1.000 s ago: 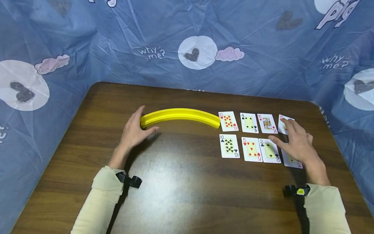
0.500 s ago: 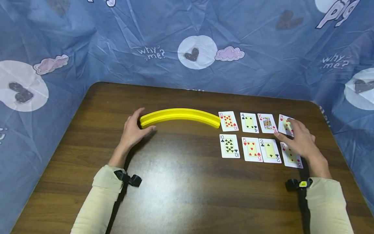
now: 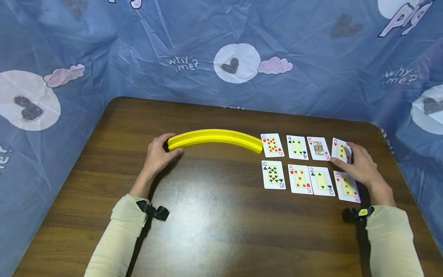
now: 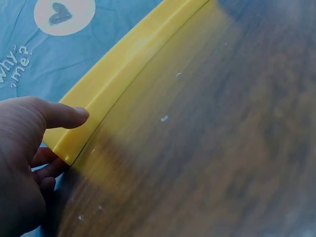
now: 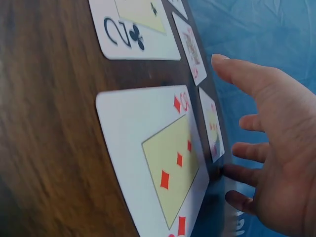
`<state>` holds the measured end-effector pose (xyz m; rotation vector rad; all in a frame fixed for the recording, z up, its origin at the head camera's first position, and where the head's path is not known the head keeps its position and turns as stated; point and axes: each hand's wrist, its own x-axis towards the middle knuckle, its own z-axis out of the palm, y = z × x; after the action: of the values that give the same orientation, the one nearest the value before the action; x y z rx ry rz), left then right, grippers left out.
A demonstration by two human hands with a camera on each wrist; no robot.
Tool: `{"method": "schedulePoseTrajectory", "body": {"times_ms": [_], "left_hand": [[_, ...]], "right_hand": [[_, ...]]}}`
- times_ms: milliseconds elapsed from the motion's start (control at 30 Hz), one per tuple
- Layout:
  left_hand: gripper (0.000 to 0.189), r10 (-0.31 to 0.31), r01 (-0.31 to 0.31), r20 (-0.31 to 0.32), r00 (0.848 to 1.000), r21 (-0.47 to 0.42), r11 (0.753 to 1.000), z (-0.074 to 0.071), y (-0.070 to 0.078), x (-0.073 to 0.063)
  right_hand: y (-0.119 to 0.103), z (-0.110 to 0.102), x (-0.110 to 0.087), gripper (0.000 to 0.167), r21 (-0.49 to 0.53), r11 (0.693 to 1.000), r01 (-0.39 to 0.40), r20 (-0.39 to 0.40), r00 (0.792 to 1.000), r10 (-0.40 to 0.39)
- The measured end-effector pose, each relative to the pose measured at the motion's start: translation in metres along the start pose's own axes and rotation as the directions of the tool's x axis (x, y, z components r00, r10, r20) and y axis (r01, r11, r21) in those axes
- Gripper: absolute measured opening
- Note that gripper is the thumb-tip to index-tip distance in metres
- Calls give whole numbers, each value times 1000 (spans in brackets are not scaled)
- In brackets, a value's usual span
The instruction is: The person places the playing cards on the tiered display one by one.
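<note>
In the head view, a long, curved yellow card holder (image 3: 214, 135) lies on the table. My left hand (image 3: 157, 156) holds its left end, thumb on the near side and fingers round the back; the left wrist view shows the thumb (image 4: 69, 116) over the holder. My right hand (image 3: 363, 167) hovers with loosely bent fingers by a red three (image 3: 340, 150), partly covering its right edge. Below that lies the three of diamonds (image 3: 347, 187), large in the right wrist view. No card is seen in the right hand.
Face-up cards form two rows: ten of hearts (image 3: 272, 145), four of spades (image 3: 297, 147) and king of diamonds (image 3: 318, 149) behind; ten of clubs (image 3: 273, 175), five of hearts (image 3: 300, 179) and two of clubs (image 3: 322, 181) in front. Blue printed cloth (image 3: 194, 84) hangs behind the table.
My right hand has drawn back to the right, uncovering the red three and the three of diamonds. The left hand's fingers have closed in around the holder's end. Holder and cards stay put.
</note>
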<state>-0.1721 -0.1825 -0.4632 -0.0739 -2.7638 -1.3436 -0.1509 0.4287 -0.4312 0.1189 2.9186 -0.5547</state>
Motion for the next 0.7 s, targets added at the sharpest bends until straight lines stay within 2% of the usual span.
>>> {"method": "schedulePoseTrajectory", "body": {"times_ms": [200, 467, 700], "left_hand": [[51, -11, 11, -18, 1000, -11, 1000, 0, -1, -1], [41, -22, 22, -30, 999, -23, 999, 1, -2, -1], [37, -6, 6, -36, 999, -12, 1000, 2, -3, 0]], "right_hand": [[8, 2, 7, 102, -9, 999, -39, 16, 999, 39], [14, -1, 16, 102, 27, 1000, -12, 10, 1000, 11], [13, -4, 22, 111, 30, 998, -57, 51, 997, 55]]}}
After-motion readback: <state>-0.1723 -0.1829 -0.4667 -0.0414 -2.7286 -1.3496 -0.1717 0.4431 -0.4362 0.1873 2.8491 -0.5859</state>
